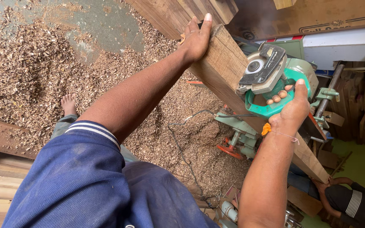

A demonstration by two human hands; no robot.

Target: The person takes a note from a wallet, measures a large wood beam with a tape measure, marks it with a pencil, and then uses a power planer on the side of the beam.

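Note:
A thick wooden beam (222,67) runs slantwise from the upper middle down to the lower right. My left hand (196,39) is wrapped over its upper end, fingers along the edge. A green and grey hand-held power tool (271,74) rests on top of the beam. My right hand (292,107) grips the tool's green loop handle (267,110), with an orange thread tied at the wrist. My arms come out of blue sleeves.
Wood shavings (34,71) cover the floor on the left, where my bare foot (68,104) stands. A green machine with a red foot (237,139) sits under the beam. Planks (178,12) lie at the top. Another person (351,202) crouches at the lower right.

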